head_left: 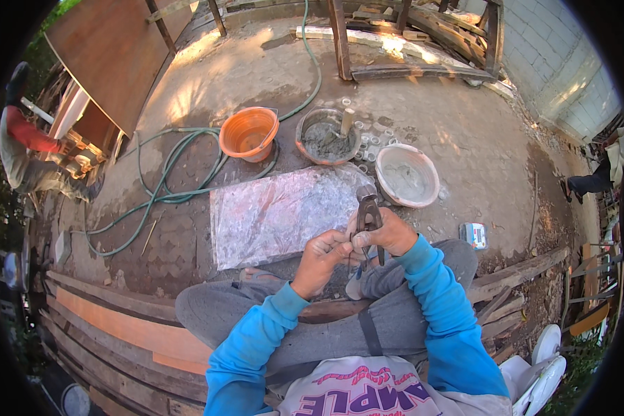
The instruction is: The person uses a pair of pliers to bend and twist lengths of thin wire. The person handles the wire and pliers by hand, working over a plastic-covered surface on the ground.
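My right hand is wrapped round dark metal pliers. Their head points up and away from me, and the handles run down below the palm. Close against it, my left hand is closed in a pinch, its fingertips meeting those of the right hand. A thin dark strand, like wire, shows at the left fingertips; its ends are hard to make out. Both hands are over my knees, above the near right part of a dusty plastic sheet or sack spread on the ground.
Beyond the sheet stand an orange bucket, a basin of wet cement and a pale basin, with small rings scattered around. A green hose coils at left. Planks lie beside me. Another person works at far left.
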`<state>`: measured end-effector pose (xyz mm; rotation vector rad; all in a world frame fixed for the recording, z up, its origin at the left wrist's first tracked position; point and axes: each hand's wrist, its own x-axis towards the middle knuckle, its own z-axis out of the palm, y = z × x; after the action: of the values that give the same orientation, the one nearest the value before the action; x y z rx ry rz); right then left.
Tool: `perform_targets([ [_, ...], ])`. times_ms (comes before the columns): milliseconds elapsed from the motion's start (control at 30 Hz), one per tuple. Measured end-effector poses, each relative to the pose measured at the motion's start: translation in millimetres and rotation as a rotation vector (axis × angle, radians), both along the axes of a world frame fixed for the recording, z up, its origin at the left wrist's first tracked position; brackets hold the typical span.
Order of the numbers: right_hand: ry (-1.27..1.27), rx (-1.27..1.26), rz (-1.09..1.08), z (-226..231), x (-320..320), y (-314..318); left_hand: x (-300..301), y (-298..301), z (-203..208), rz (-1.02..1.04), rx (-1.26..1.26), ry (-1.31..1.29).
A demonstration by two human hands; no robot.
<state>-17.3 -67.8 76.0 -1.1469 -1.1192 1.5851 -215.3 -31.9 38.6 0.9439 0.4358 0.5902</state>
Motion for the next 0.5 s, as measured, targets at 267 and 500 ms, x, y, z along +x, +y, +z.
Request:
perform_targets([
  [267, -0.075, -0.015, -0.100, -6, -3, 4, 10, -13, -3, 0.142, -0.068, 0.011],
  [500, -0.161, 0.024, -0.196, 4, -14, 5, 13, -10, -4, 0.111, -0.069, 0.017],
])
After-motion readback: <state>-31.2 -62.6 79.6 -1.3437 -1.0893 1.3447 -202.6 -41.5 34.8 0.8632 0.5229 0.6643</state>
